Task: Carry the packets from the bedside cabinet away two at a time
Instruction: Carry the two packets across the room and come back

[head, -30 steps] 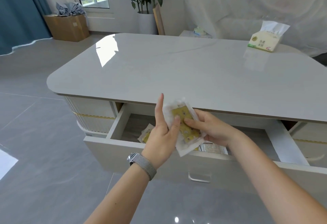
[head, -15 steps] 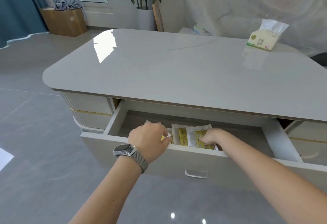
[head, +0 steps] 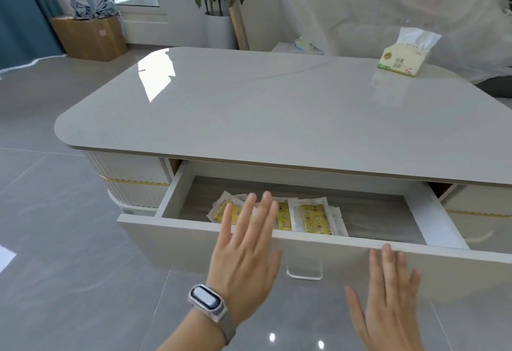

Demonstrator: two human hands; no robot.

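Both hands are hovering flat before the open drawer [head: 346,251] of the desk [head: 277,112], likely readying to push it shut — the left hand [head: 245,251] and the right hand [head: 388,298] are spreading straight fingers [head: 385,260] and holding nothing. The packets [head: 313,217] are lying inside the drawer, beyond the fingertips — the left fingers are overlapping them in view, though contact is unclear.

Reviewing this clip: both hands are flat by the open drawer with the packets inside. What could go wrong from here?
1. Both the left hand and right hand are open and empty; if they push the drawer front shut, the yellow packets stay inside, uncarried.
2. The packets overlap loosely, so a hasty grip could lift more or fewer than two.
3. Fingertips near the drawer's top edge could be pinched under the tabletop.
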